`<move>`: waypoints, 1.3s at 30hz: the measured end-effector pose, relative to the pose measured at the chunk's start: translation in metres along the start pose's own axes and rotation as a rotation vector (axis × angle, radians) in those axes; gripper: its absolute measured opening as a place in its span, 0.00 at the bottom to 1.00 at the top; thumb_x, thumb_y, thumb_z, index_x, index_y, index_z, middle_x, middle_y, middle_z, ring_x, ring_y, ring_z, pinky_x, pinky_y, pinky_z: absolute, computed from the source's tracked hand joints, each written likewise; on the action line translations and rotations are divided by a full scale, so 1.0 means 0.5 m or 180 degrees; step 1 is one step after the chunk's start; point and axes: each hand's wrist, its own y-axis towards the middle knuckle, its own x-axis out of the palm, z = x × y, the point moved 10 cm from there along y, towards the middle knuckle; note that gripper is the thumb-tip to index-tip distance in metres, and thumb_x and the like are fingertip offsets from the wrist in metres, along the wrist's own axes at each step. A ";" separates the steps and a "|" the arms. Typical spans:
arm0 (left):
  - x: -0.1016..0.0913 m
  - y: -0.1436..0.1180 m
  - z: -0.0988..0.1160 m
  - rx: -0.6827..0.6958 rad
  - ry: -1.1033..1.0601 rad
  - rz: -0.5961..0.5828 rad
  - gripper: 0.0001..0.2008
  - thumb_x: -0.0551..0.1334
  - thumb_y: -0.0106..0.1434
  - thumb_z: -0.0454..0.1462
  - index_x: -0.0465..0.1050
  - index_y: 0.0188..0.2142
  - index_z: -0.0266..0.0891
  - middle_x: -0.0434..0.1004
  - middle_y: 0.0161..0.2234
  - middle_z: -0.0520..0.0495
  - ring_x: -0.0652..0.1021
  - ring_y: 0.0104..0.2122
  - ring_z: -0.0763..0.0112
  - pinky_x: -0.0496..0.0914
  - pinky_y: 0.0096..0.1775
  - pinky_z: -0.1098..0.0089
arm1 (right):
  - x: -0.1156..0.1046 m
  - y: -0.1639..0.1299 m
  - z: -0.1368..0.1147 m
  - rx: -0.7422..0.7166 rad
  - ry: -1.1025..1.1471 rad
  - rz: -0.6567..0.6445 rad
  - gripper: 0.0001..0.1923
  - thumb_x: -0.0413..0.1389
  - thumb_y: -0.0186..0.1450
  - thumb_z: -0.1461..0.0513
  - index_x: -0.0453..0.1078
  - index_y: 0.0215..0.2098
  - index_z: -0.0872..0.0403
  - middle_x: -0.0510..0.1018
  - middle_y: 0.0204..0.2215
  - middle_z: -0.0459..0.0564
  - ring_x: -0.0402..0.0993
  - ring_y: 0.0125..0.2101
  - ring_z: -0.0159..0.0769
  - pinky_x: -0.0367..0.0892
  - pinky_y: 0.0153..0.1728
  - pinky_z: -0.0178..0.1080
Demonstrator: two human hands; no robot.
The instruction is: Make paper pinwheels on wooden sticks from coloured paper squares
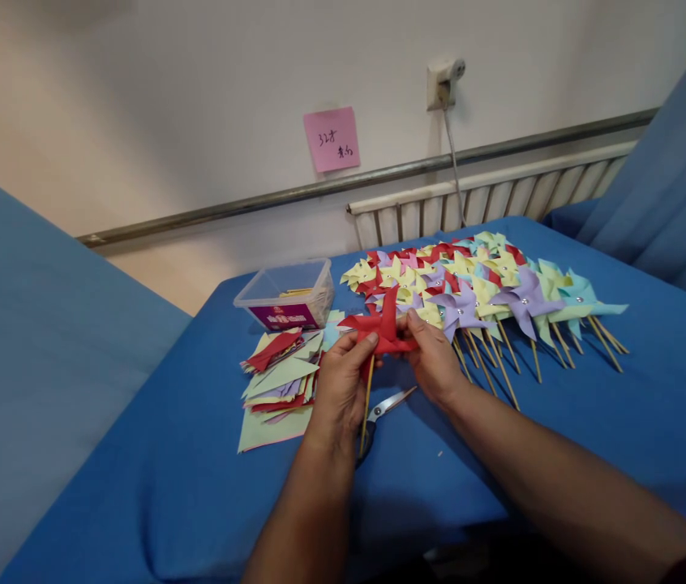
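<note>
Both hands hold a red paper pinwheel (381, 325) above the blue-covered table (592, 422). My left hand (340, 383) pinches its left blade and grips the thin wooden stick (367, 405) hanging below it. From the right, my right hand (434, 357) closes its fingers on the pinwheel's centre. Just under the hands, scissors (387, 405) lie on the cloth, partly hidden by my left wrist.
A row of finished pinwheels (482, 292) in yellow, red, purple and light blue lies behind the hands, sticks pointing toward me. Left of them are a stack of cut coloured paper (279, 381) and a clear plastic box (287, 294). A radiator (489, 199) lines the wall.
</note>
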 end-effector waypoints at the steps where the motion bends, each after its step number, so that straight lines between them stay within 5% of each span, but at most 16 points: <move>1: -0.002 0.001 0.001 0.0003 -0.0052 0.0015 0.14 0.73 0.46 0.37 0.76 0.31 0.33 0.77 0.27 0.50 0.73 0.21 0.77 0.68 0.26 0.75 | -0.003 0.000 0.001 0.0010 0.0117 0.0035 0.24 0.52 0.62 0.41 0.74 0.32 0.52 0.76 0.27 0.46 0.69 0.25 0.33 0.64 0.27 0.36; 11: -0.010 -0.001 0.006 -0.0011 -0.0420 0.0178 0.12 0.72 0.46 0.34 0.72 0.29 0.36 0.77 0.26 0.54 0.74 0.22 0.77 0.68 0.26 0.74 | -0.017 0.002 -0.016 -0.0230 -0.0068 0.0232 0.12 0.63 0.56 0.52 0.74 0.32 0.51 0.76 0.26 0.44 0.68 0.26 0.31 0.65 0.28 0.34; 17: -0.013 0.001 0.005 0.0013 -0.0476 0.0203 0.12 0.72 0.46 0.33 0.73 0.31 0.35 0.77 0.27 0.53 0.74 0.23 0.77 0.69 0.26 0.74 | 0.005 -0.021 -0.081 -0.1204 -0.0983 0.0116 0.09 0.59 0.62 0.56 0.78 0.38 0.47 0.78 0.39 0.49 0.74 0.41 0.39 0.67 0.44 0.42; 20: -0.015 0.002 0.000 -0.0036 -0.0460 0.0208 0.13 0.72 0.46 0.33 0.72 0.31 0.35 0.77 0.27 0.53 0.74 0.23 0.77 0.69 0.26 0.75 | 0.022 -0.034 -0.097 -0.1517 -0.1234 -0.0029 0.07 0.58 0.63 0.58 0.79 0.37 0.47 0.78 0.38 0.49 0.74 0.42 0.40 0.66 0.48 0.43; 28: -0.015 0.003 0.001 -0.0048 -0.0644 0.0177 0.09 0.71 0.48 0.32 0.72 0.29 0.35 0.77 0.26 0.52 0.75 0.23 0.76 0.69 0.26 0.75 | 0.014 -0.022 -0.048 -0.0714 -0.1037 -0.0023 0.13 0.60 0.60 0.52 0.74 0.39 0.51 0.78 0.33 0.47 0.73 0.30 0.35 0.67 0.33 0.37; 39: -0.011 0.006 -0.018 -0.0275 -0.0953 0.0109 0.10 0.70 0.48 0.29 0.73 0.31 0.34 0.77 0.27 0.52 0.76 0.24 0.76 0.70 0.27 0.75 | 0.029 -0.030 -0.059 -0.1161 -0.1503 -0.0089 0.08 0.62 0.59 0.57 0.72 0.33 0.52 0.78 0.27 0.45 0.74 0.28 0.33 0.68 0.32 0.35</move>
